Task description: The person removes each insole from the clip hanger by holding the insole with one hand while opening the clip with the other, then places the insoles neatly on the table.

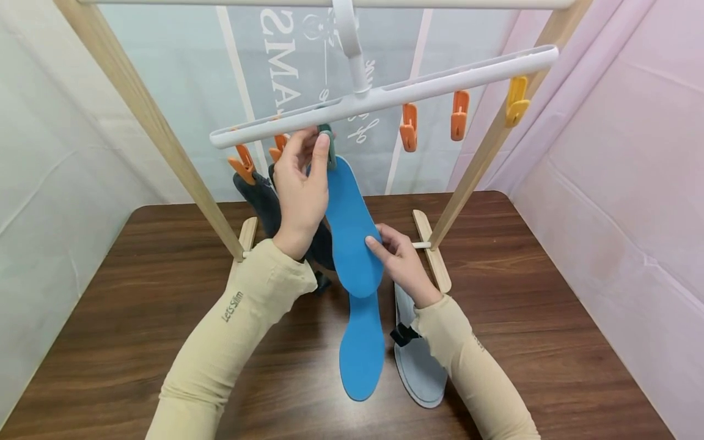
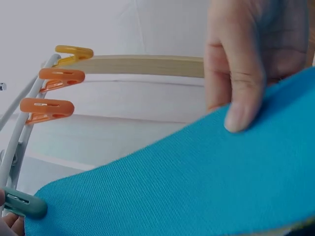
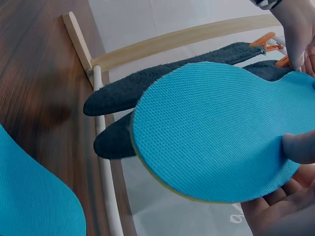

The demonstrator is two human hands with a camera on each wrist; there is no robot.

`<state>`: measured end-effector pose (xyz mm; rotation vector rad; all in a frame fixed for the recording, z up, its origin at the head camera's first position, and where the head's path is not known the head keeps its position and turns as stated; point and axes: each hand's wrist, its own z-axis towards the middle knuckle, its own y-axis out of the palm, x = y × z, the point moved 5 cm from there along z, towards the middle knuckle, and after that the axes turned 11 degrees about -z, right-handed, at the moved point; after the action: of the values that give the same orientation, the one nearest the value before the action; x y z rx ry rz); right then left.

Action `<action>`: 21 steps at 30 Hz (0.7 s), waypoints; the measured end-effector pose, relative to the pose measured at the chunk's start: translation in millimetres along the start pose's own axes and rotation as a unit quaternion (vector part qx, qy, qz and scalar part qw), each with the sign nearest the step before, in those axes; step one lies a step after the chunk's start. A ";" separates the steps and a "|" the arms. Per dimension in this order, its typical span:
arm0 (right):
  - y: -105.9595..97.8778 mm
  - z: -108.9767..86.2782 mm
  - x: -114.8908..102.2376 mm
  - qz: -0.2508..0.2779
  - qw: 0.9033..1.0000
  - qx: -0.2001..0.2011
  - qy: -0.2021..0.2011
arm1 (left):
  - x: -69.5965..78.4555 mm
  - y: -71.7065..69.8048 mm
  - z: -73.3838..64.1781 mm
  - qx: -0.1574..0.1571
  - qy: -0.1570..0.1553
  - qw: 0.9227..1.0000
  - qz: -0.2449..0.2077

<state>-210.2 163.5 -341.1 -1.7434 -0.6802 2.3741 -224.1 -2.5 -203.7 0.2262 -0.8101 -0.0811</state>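
A blue insole (image 1: 352, 226) hangs toe-down below a white clip hanger (image 1: 440, 82). At its upper end my left hand (image 1: 301, 192) pinches a green clip (image 1: 332, 151), and in the left wrist view that clip (image 2: 30, 203) overlaps the insole's end. My right hand (image 1: 405, 264) holds the wide part by its right edge, thumb on the blue face and fingers behind. Another blue insole (image 1: 362, 357) lies on the table (image 1: 291, 373) underneath. Behind my left hand, dark fuzzy insoles (image 3: 118, 91) hang from orange clips (image 3: 264, 41).
Grey insoles (image 1: 422, 370) with a black strap (image 1: 404, 335) lie under my right forearm. Two orange clips (image 1: 409, 128) and a yellow clip (image 1: 517, 102) hang on the hanger's right half. A wooden rack (image 1: 148, 122) frames the hanger on both sides.
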 end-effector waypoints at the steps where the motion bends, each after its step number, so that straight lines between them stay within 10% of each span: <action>1: 0.7 -0.4 -0.1 0.001 1.000 -0.001 0.003 | -0.1 -0.3 0.3 0.009 0.001 1.000 -0.001; 21: -2.1 -18.2 -10.7 0.017 1.000 -0.012 0.003 | -3.8 -4.6 3.0 0.084 0.020 0.996 -0.018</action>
<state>-190.1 166.8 -335.1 -1.7852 -0.6867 2.3901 -228.8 -6.9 -205.4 0.3992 -0.7728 -0.0421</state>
